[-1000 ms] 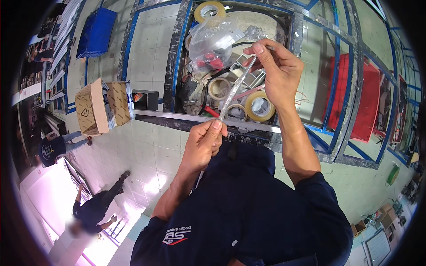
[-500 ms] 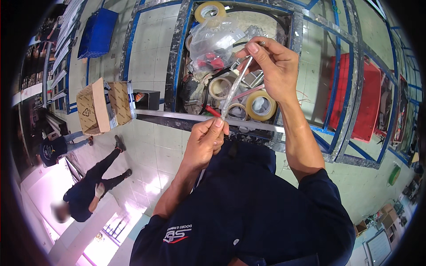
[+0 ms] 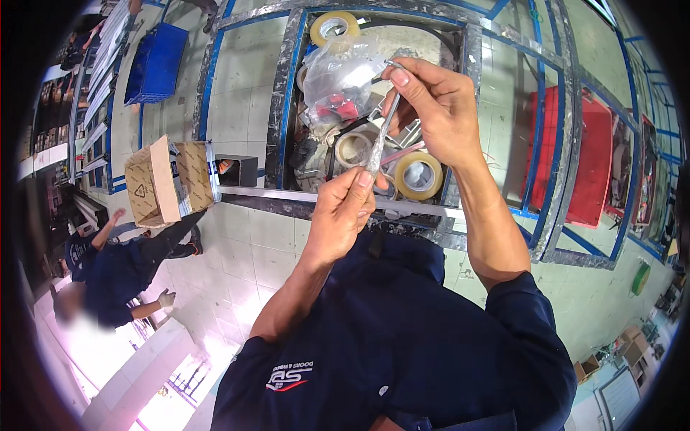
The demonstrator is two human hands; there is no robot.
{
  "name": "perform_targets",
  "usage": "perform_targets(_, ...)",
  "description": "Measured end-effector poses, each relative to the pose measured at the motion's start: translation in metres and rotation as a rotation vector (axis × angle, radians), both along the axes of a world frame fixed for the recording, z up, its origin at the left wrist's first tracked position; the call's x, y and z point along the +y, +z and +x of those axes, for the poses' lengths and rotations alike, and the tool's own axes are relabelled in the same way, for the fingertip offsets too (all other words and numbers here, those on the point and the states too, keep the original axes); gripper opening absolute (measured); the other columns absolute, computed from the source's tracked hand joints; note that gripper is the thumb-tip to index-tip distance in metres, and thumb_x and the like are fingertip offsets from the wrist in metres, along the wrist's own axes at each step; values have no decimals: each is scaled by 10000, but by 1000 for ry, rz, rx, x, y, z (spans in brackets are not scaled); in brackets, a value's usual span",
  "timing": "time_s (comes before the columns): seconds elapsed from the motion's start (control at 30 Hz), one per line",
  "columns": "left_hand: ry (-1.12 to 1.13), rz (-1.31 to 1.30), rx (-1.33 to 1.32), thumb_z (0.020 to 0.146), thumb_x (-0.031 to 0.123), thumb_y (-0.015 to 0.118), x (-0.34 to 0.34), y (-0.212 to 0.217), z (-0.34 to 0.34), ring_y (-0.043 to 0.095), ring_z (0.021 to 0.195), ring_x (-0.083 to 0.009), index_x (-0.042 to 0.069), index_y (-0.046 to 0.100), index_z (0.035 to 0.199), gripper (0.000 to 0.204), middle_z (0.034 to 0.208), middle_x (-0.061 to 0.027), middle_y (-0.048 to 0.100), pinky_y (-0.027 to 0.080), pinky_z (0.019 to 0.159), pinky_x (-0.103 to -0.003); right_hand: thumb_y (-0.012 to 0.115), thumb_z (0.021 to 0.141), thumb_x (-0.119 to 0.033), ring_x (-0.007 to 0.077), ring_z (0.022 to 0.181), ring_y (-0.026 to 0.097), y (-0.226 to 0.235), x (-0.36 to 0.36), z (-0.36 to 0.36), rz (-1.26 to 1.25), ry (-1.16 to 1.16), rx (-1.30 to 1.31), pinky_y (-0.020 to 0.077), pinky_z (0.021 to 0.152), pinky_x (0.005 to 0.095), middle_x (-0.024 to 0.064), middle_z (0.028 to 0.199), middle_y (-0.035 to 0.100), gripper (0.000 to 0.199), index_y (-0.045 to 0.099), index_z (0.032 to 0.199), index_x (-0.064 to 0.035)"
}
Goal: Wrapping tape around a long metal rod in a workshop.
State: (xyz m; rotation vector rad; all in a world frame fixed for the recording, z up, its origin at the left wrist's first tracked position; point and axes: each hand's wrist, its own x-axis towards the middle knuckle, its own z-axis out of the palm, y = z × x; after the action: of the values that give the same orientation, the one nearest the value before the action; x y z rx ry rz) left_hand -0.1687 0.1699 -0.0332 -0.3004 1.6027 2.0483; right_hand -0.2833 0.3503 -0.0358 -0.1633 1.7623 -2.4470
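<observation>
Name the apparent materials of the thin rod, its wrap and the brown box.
Thin rod: probably metal, given its grey sheen. Wrap: crinkled and glossy, likely clear plastic, though foil is possible. Brown box: matte cardboard, judging by its open flaps.

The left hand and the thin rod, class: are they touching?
Touching. The head view shows the left hand pinching the thin rod along its wrapped part.
</observation>
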Motion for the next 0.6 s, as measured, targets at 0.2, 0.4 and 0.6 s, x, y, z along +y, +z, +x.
perform_targets(0.2,31,-129,112,1127,305,458,9,-7,2,308,537,-21,19,660,1024,365,612,63,400,265,500,-226,628,1047,-214,148,532,653,1,8,0,39,1,-101,517,496,252,112,748,701,288,684,1127,57)
perform_targets(0.4,25,-94,54,1132,304,442,13,5,-11,298,532,-21,12,675,1066,379,617,62,406,254,490,-225,633,1043,-207,145,537,663,-3,10,-8,47,59,-109,535,505,255,96,747,699,284,678,1125,62)
perform_targets(0.6,53,-81,123,1125,300,456,18,-7,-9,256,508,-4,26,634,1088,328,636,68,366,187,439,-203,631,1042,-203,150,554,680,-3,9,-8,68,55,-115,561,511,270,94,751,701,283,679,1142,58)
